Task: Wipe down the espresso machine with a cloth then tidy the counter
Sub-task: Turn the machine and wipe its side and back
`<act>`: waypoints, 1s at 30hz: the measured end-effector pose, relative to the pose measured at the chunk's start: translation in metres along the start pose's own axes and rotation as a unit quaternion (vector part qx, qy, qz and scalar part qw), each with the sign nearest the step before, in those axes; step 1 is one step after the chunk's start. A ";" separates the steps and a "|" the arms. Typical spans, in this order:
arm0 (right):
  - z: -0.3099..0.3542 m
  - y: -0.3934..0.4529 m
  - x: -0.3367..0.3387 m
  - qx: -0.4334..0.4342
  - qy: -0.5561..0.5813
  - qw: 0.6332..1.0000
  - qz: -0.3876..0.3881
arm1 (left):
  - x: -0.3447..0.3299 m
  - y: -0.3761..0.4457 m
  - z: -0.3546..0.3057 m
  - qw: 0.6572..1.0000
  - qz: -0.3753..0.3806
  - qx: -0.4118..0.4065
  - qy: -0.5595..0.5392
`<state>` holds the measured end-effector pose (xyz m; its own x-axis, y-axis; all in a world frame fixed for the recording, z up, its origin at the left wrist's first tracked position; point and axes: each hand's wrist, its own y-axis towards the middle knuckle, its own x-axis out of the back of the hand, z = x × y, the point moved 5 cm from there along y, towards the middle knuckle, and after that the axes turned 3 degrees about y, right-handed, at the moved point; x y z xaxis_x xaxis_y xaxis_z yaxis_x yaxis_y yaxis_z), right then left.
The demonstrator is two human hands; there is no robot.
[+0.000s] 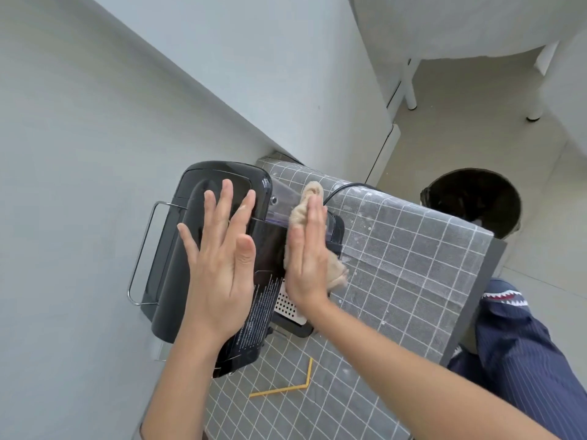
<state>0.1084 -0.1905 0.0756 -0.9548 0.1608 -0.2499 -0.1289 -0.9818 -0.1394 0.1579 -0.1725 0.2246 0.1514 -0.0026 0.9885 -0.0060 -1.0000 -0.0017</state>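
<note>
A black espresso machine [178, 249] stands on the counter [397, 281], which has a grey grid-patterned cover. My left hand [219, 255] lies flat on the machine's top with fingers spread, holding nothing. My right hand [306, 252] is flat and upright against the machine's right side, pressing a beige cloth [313, 192] to it. The cloth sticks out above the fingertips and bunches below the palm near the perforated drip tray [287, 304].
A bent yellow straw [286, 389] lies on the counter in front of the machine. A black cord [343, 188] runs behind the machine. A dark round bin [476, 201] stands on the floor to the right. The wall is close on the left.
</note>
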 end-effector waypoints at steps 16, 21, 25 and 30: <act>-0.066 0.035 0.032 -0.124 -0.071 0.990 0.014 | -0.001 0.002 -0.002 1.000 0.005 0.008 -0.010; -0.077 -0.028 0.028 -0.150 -0.082 0.985 0.018 | 0.000 0.001 -0.002 1.000 0.005 0.006 -0.013; -0.037 -0.002 0.011 -0.018 -0.033 0.999 0.024 | 0.000 0.002 -0.002 1.000 0.006 0.009 -0.014; -0.052 0.050 0.031 -0.075 -0.071 0.994 0.037 | 0.000 0.002 -0.002 1.000 0.007 0.009 -0.018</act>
<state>0.0861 -0.2295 0.0108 -0.9898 0.0621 -0.1279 -0.0257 -0.9629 -0.2687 0.1561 -0.1741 0.2248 0.1870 -0.0163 0.9822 0.0100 -0.9998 -0.0185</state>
